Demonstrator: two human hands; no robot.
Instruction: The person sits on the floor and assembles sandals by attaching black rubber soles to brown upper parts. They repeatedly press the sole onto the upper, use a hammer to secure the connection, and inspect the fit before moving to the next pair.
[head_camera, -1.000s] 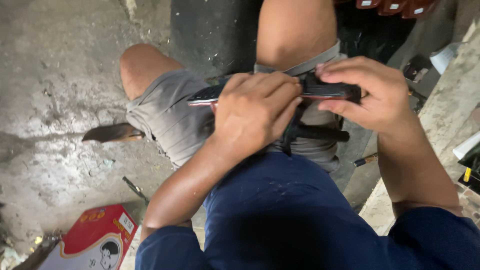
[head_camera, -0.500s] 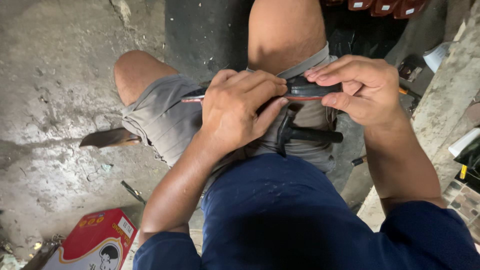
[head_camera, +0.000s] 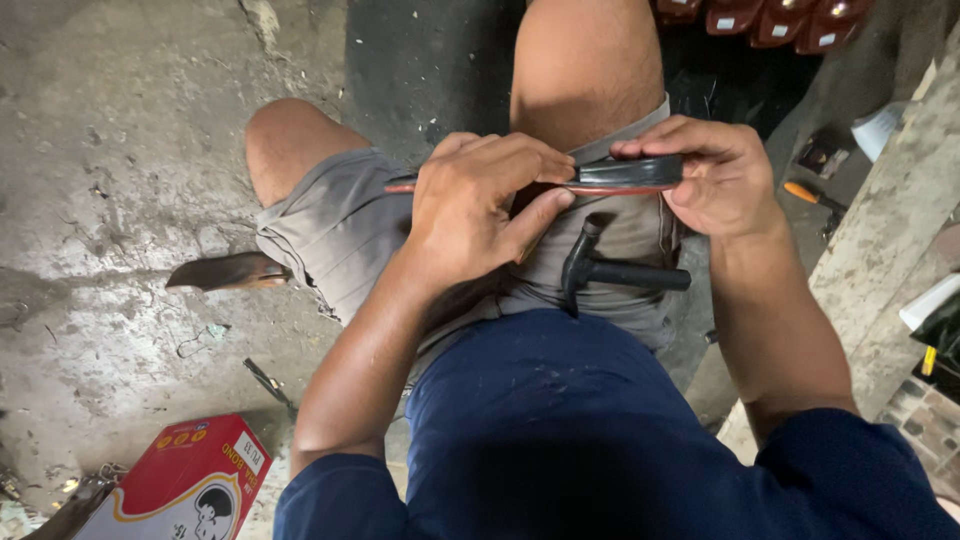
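Bare concrete floor (head_camera: 120, 180) below. Both the left hand (head_camera: 480, 205) and right hand (head_camera: 720, 175) pinch a flat black sole (head_camera: 625, 173). A hammer (head_camera: 610, 270) lies just beneath them.

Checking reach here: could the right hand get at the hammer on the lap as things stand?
Probably yes: the hammer lies uncovered on the lap just below the right hand, though that hand now grips the black sole piece.

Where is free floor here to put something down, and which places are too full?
Bare concrete floor lies open, bordered by the knee, the brown blade and the red box. Crowded: the lap with the hammer, and the ledge side with the screwdriver.
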